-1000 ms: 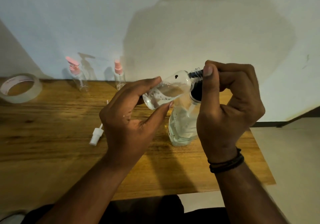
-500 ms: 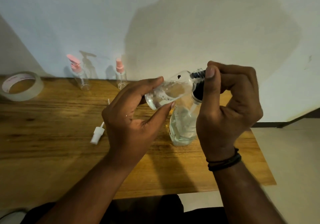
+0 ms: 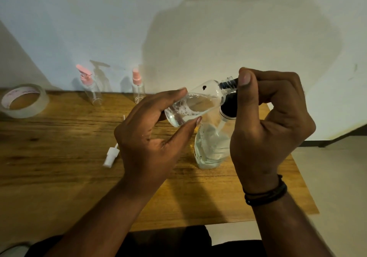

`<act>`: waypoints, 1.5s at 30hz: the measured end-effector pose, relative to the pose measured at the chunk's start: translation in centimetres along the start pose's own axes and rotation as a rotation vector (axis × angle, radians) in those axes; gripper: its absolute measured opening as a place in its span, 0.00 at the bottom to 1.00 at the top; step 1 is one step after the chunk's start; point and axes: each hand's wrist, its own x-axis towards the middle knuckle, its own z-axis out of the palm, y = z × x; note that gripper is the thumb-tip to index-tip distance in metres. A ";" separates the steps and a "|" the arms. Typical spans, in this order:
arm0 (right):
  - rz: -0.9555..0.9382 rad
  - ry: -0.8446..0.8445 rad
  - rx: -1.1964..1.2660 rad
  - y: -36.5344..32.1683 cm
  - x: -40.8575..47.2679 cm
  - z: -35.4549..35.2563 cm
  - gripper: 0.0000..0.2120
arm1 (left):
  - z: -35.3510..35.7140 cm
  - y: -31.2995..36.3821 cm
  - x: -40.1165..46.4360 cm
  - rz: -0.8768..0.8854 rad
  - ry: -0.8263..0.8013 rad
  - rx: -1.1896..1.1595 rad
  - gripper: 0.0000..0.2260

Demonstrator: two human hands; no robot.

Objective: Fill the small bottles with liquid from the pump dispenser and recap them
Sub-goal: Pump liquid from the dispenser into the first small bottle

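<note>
Head view: left hand (image 3: 151,137) grips a small clear bottle (image 3: 195,104), tilted with its open neck against the black pump nozzle (image 3: 228,85) that the right hand (image 3: 270,121) pinches. Pump dispenser bottle (image 3: 210,147) stands on the wooden table (image 3: 59,157). No readable labels.

Landmark: my wooden table (image 3: 59,137).
Tape roll (image 3: 23,101): lying flat at the table's far left edge.
Wall (image 3: 218,28): pale, directly behind the table's far edge.
Floor (image 3: 337,177): light, right of the table.
Wristband (image 3: 266,194): dark, on my wrist, above the table's near right corner.
</note>
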 end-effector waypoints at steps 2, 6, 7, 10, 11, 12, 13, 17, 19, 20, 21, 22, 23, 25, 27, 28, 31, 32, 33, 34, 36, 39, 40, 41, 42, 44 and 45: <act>0.003 0.005 0.010 0.2 -0.3 0.2 0.08 | 0.0 -0.2 0.0 0.001 -0.001 0.005 0.18; 0.032 0.008 0.015 0.5 -0.8 0.5 0.07 | 0.1 -0.2 -0.2 -0.013 -0.011 -0.027 0.18; 0.037 0.008 0.017 0.5 -0.7 0.5 0.07 | 0.1 -0.2 -0.2 -0.011 -0.012 -0.033 0.18; 0.013 -0.005 0.014 0.1 -0.2 0.3 0.08 | 0.0 -0.2 0.0 0.003 -0.012 0.001 0.18; 0.004 -0.008 0.006 0.0 0.0 0.3 0.08 | 0.0 -0.2 0.1 0.006 -0.009 0.016 0.18; -0.001 -0.006 -0.001 -0.1 0.1 0.3 0.08 | -0.1 -0.2 0.1 0.005 -0.005 0.024 0.18; -0.001 -0.001 -0.007 -0.2 0.1 0.3 0.08 | 0.0 -0.2 0.1 0.002 -0.002 0.024 0.19; 0.003 0.013 0.001 -0.2 -0.2 0.3 0.08 | 0.0 -0.1 0.1 -0.001 0.005 0.030 0.19; -0.001 0.011 0.001 -0.1 -0.2 0.3 0.08 | 0.0 -0.1 0.1 -0.005 0.003 0.027 0.19; -0.003 0.012 0.000 -0.2 -0.1 0.3 0.08 | 0.0 -0.1 0.1 -0.009 0.004 0.019 0.19; -0.005 0.013 0.000 -0.2 -0.1 0.3 0.08 | 0.0 -0.2 0.1 -0.012 0.005 0.010 0.19; -0.008 0.014 0.000 -0.2 -0.2 0.3 0.08 | 0.0 -0.2 0.1 -0.011 0.006 0.006 0.18; -0.007 0.015 0.001 -0.1 -0.3 0.4 0.08 | 0.0 -0.2 0.1 -0.010 0.004 0.005 0.18; 0.004 0.017 0.003 0.1 -0.4 0.6 0.08 | 0.0 -0.2 0.1 -0.013 -0.007 -0.002 0.18; 0.018 0.019 0.001 0.3 -0.6 0.6 0.07 | 0.1 -0.2 -0.1 -0.017 -0.016 -0.004 0.18; 0.020 0.018 0.004 0.3 -0.6 0.6 0.07 | 0.1 -0.2 -0.1 -0.018 -0.014 -0.004 0.18; 0.009 0.004 0.004 -0.1 -0.4 0.5 0.07 | 0.0 -0.3 0.0 -0.033 -0.005 -0.016 0.18; -0.001 0.001 0.000 -0.2 -0.2 0.5 0.07 | 0.0 -0.4 0.0 -0.039 -0.001 -0.020 0.18; -0.010 -0.002 -0.005 -0.3 -0.2 0.5 0.07 | -0.1 -0.4 0.1 -0.044 0.000 -0.025 0.18; -0.015 -0.002 -0.010 -0.4 -0.2 0.5 0.07 | -0.1 -0.4 0.1 -0.046 0.001 -0.028 0.18; -0.016 0.004 -0.014 -0.3 -0.2 0.4 0.07 | 0.0 -0.4 0.1 -0.046 0.001 -0.024 0.19; -0.014 0.005 -0.013 -0.2 -0.2 0.2 0.07 | 0.0 -0.2 0.1 -0.033 0.004 -0.014 0.18; -0.015 0.006 -0.011 -0.2 -0.2 0.2 0.07 | 0.0 -0.1 0.1 -0.032 0.006 -0.016 0.18; -0.019 0.006 -0.007 -0.1 -0.2 0.2 0.07 | 0.0 -0.2 0.1 -0.032 0.007 -0.020 0.18; -0.021 0.008 -0.003 0.0 -0.2 0.3 0.07 | 0.1 -0.2 0.1 -0.031 0.005 -0.025 0.18; -0.011 0.018 0.001 0.1 -0.4 0.5 0.07 | 0.1 -0.3 -0.1 -0.035 -0.003 -0.035 0.18; -0.001 0.022 0.006 0.2 -0.5 0.5 0.07 | 0.1 -0.4 -0.2 -0.040 -0.006 -0.043 0.18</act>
